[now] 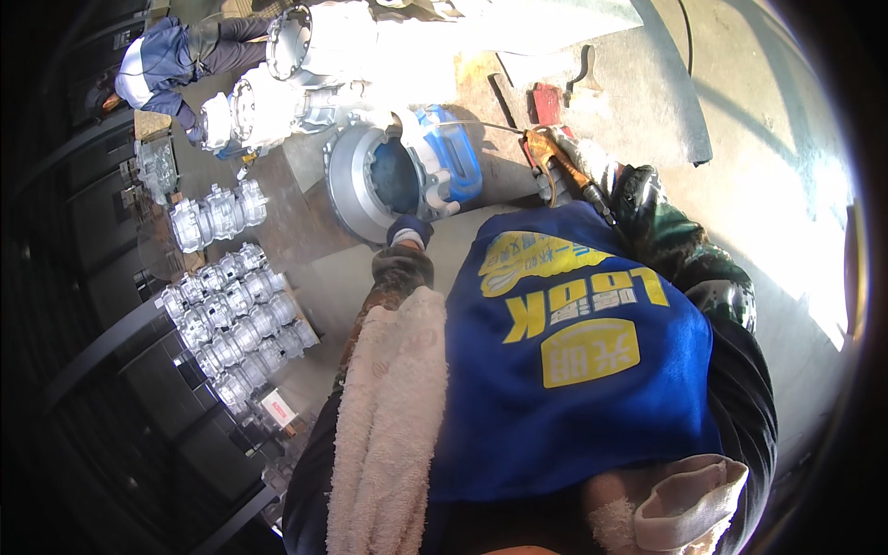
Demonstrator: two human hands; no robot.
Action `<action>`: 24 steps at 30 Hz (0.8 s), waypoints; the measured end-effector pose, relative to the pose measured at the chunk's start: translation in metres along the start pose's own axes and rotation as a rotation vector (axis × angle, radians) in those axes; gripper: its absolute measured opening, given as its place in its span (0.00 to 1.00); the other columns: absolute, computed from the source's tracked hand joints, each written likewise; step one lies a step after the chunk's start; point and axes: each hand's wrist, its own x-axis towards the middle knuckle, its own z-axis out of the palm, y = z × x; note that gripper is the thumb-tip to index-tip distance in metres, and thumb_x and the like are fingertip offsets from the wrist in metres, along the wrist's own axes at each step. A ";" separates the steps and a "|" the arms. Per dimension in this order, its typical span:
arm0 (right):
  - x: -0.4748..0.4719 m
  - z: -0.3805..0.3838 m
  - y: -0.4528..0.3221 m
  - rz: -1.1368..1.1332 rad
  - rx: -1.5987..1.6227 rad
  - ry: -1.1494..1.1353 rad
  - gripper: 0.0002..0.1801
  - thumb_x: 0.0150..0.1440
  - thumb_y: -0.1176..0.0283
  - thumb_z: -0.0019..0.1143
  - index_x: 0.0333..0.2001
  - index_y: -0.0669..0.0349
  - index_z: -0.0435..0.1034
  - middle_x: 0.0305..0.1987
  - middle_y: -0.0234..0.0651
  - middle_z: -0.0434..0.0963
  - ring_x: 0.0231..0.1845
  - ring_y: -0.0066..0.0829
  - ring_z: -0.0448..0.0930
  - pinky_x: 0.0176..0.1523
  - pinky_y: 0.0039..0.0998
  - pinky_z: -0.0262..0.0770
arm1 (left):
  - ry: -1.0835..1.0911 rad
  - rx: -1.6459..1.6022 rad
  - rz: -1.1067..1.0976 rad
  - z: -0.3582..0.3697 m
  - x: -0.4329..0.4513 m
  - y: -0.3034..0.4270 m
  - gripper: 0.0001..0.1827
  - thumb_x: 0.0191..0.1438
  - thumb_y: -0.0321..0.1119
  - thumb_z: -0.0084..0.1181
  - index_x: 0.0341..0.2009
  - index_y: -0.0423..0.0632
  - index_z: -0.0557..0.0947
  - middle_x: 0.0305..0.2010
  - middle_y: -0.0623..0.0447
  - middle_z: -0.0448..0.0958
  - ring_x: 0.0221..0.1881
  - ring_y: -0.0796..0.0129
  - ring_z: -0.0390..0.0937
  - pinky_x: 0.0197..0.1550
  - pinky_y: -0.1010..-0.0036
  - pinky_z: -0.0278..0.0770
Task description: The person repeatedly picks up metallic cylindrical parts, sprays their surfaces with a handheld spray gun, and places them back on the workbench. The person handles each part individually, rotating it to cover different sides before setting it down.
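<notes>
My left hand [409, 227], in a dark glove with a pale cuff, is on the near rim of a round cast-metal housing [350, 184]. The housing stands with its wide flange to the left and a large dark opening in its side. In my right hand [590, 158], in a whitish glove, is an orange air blow gun [551, 149]. Its thin nozzle tube [479, 123] reaches left towards the housing, apart from my left hand. A hose coupling [598, 198] hangs below the gun's grip. A blue part [454, 156] sits against the housing's right side.
On the bench [652, 90] lie a red block [547, 104] and dark hand tools. More castings [260, 104] stand farther left, by a co-worker [166, 66] bending over. Rows of metal housings [239, 319] stand on the left. A blue apron [583, 416] and a towel [388, 416] hang before me.
</notes>
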 end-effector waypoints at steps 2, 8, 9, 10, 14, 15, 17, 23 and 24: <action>-0.001 -0.004 -0.003 0.003 -0.082 -0.005 0.24 0.66 0.55 0.33 0.52 0.63 0.67 0.37 0.35 0.77 0.37 0.27 0.76 0.45 0.30 0.71 | -0.008 -0.020 -0.006 -0.002 -0.001 0.001 0.23 0.43 0.44 0.58 0.46 0.52 0.80 0.47 0.43 0.77 0.50 0.51 0.75 0.49 0.60 0.72; 0.003 0.001 -0.001 0.088 0.561 -0.119 0.22 0.65 0.59 0.37 0.55 0.62 0.65 0.46 0.36 0.77 0.44 0.25 0.76 0.49 0.26 0.71 | -0.023 -0.010 0.000 -0.010 -0.005 0.003 0.23 0.43 0.43 0.58 0.47 0.53 0.79 0.48 0.43 0.77 0.51 0.51 0.74 0.51 0.61 0.71; 0.005 0.004 0.001 0.113 0.677 -0.070 0.22 0.66 0.59 0.37 0.56 0.62 0.65 0.47 0.35 0.76 0.44 0.23 0.76 0.49 0.24 0.71 | -0.032 -0.022 -0.005 -0.011 -0.004 0.004 0.23 0.43 0.43 0.59 0.47 0.53 0.79 0.48 0.43 0.77 0.51 0.51 0.74 0.51 0.61 0.71; 0.006 0.008 0.004 0.171 0.784 0.002 0.22 0.66 0.59 0.37 0.56 0.62 0.65 0.49 0.34 0.76 0.45 0.22 0.76 0.49 0.22 0.71 | -0.041 -0.030 -0.011 -0.011 -0.004 0.004 0.23 0.43 0.43 0.59 0.47 0.53 0.79 0.48 0.44 0.77 0.51 0.51 0.74 0.51 0.61 0.71; 0.003 0.009 0.019 0.048 0.935 -0.031 0.21 0.66 0.62 0.37 0.55 0.64 0.65 0.48 0.35 0.75 0.44 0.20 0.75 0.49 0.20 0.71 | -0.027 -0.048 -0.014 -0.009 -0.002 0.004 0.24 0.43 0.42 0.60 0.48 0.54 0.79 0.48 0.44 0.77 0.51 0.52 0.74 0.51 0.61 0.71; 0.004 0.007 0.021 0.055 0.847 -0.025 0.21 0.66 0.62 0.37 0.55 0.64 0.65 0.48 0.35 0.75 0.43 0.20 0.75 0.49 0.19 0.71 | -0.025 -0.040 -0.004 -0.008 -0.002 0.003 0.24 0.43 0.42 0.60 0.48 0.54 0.79 0.48 0.44 0.77 0.51 0.52 0.74 0.51 0.61 0.71; 0.004 0.002 0.024 0.086 0.678 -0.046 0.20 0.66 0.62 0.36 0.55 0.64 0.65 0.46 0.34 0.75 0.42 0.19 0.74 0.48 0.19 0.71 | -0.008 -0.028 0.009 -0.007 -0.001 0.002 0.24 0.43 0.44 0.60 0.46 0.51 0.80 0.48 0.43 0.76 0.51 0.51 0.74 0.51 0.62 0.71; -0.002 0.001 0.024 -0.154 0.399 -0.090 0.21 0.67 0.63 0.35 0.57 0.63 0.62 0.45 0.34 0.75 0.40 0.18 0.74 0.45 0.19 0.72 | -0.012 -0.012 0.019 -0.007 -0.004 0.002 0.24 0.43 0.47 0.60 0.44 0.49 0.81 0.48 0.41 0.76 0.50 0.51 0.74 0.51 0.62 0.72; -0.002 0.003 0.024 -0.258 0.319 -0.072 0.21 0.67 0.63 0.35 0.58 0.63 0.61 0.45 0.35 0.75 0.40 0.18 0.75 0.45 0.19 0.72 | -0.012 -0.010 0.012 -0.007 -0.005 0.003 0.22 0.44 0.45 0.60 0.45 0.51 0.81 0.48 0.42 0.77 0.50 0.51 0.74 0.51 0.62 0.72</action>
